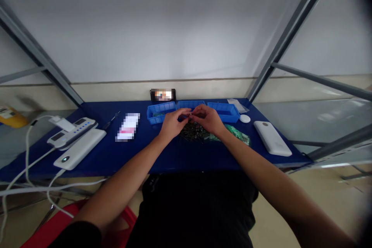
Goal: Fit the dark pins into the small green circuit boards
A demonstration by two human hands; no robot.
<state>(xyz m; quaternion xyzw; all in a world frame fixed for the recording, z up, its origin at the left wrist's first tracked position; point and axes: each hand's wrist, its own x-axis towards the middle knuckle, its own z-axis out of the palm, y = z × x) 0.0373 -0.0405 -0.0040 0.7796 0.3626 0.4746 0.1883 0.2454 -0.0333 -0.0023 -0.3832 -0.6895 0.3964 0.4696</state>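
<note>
My left hand (pixel 173 124) and my right hand (pixel 208 119) meet above a pile of small dark metal parts (pixel 194 133) on the blue table. Fingers and thumb of each hand are pinched together around something too small to make out. Behind the hands stand a left blue bin (pixel 152 114) with small green pieces in it, a middle blue bin (pixel 190 104) partly hidden by the fingers, and a right blue bin (pixel 229 116). Green bagged material (pixel 240 135) lies beside my right wrist.
Left on the table are a phone (pixel 128 127), a screwdriver (pixel 112 120), a power strip (pixel 72 133) and a white power bank (pixel 81 149) with cables. To the right lie a white disc (pixel 245 118) and another power bank (pixel 272 138). A second phone (pixel 163 95) stands behind.
</note>
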